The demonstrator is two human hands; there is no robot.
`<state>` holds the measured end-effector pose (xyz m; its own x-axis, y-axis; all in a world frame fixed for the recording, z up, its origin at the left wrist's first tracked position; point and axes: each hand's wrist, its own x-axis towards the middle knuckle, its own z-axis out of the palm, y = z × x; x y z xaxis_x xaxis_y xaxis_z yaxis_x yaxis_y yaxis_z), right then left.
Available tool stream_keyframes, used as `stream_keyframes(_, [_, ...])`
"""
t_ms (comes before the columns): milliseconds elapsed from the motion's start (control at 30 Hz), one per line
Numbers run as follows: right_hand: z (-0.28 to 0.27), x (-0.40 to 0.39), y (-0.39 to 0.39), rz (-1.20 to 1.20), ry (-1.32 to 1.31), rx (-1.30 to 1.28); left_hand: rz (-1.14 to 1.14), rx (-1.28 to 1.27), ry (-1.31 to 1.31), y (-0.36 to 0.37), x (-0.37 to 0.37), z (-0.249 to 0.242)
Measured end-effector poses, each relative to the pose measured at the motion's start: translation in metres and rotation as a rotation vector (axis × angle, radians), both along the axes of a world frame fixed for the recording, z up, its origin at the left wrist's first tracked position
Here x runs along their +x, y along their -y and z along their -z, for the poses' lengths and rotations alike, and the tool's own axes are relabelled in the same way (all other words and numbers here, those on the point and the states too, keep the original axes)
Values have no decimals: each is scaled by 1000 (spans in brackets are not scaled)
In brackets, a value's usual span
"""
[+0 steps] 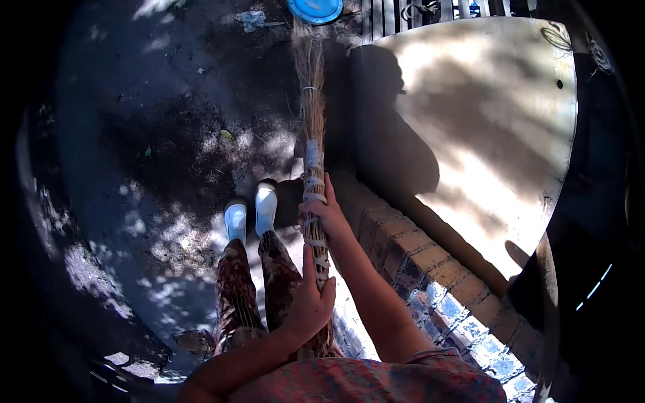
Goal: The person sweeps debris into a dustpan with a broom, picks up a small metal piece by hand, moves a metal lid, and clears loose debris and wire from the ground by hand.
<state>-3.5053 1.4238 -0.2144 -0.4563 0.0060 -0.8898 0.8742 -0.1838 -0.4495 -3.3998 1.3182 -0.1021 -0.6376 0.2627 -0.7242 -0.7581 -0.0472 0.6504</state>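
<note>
A straw broom [314, 121] points away from me, its loose bristles at the far end. Pale strips are wound around its handle, and a thin band circles the bristles. My right hand [328, 218] is closed around the middle of the bound handle. Closer to my body, my left hand [310, 309] grips the lower part of the same handle, with one finger stretched along it. Part of the handle's near end is hidden behind my left hand and clothing.
A low brick wall [430, 258] runs along my right side. Beyond it leans or lies a large pale board [490, 134]. A blue round lid or basin [316, 8] is at the top, beside wooden slats [390, 17]. My white shoes [266, 201] stand on shaded, dappled ground.
</note>
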Motion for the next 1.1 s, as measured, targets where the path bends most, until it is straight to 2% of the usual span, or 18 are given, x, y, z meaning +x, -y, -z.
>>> stream_keyframes(67, [4,-2,-19,62,39,121,-79,63,-9,0,-17,24])
stream_keyframes(133, [71,-7,-37,91,46,145,101,272,332,15,-59,73])
stream_keyframes(200, [103,1,18,32,133,153,-92,166,302,34,-17,126])
stream_keyframes(267, [154,44,77,-252,34,167,-397,93,572,74,-3,87])
stream_keyframes(300, [102,36,102,-314,165,32,-432,-1,542,69,13,72])
stream_keyframes(333, [94,55,110,-195,190,-165,-471,-96,504,62,28,53])
stream_keyframes(400, [34,59,89,-93,121,-258,-270,-159,241,42,67,20])
stream_keyframes(467, [-5,79,57,-100,59,-127,-214,-92,80,24,73,-28])
stream_keyframes(533, [-46,81,31,32,77,-40,-153,24,117,20,81,-30])
stream_keyframes(567, [-37,86,9,61,97,23,-79,142,152,16,87,-22])
stream_keyframes(600, [-20,92,-9,89,119,88,27,46,35,13,76,0])
stream_keyframes(700, [62,89,-10,172,141,111,324,77,360,29,34,77])
stream_keyframes(733, [87,87,19,169,129,73,128,33,299,44,54,100])
stream_keyframes(767, [100,84,52,119,165,20,-102,30,337,65,53,100])
stream_keyframes(867, [90,98,97,54,101,-254,-46,-171,486,78,34,32])
stream_keyframes(900, [54,92,89,45,169,-338,-42,-188,346,64,53,19])
stream_keyframes(1000, [4,110,47,56,81,-250,145,-346,-83,30,89,-24])
stream_keyframes(1100, [-12,110,12,164,30,-26,95,-62,16,28,88,2])
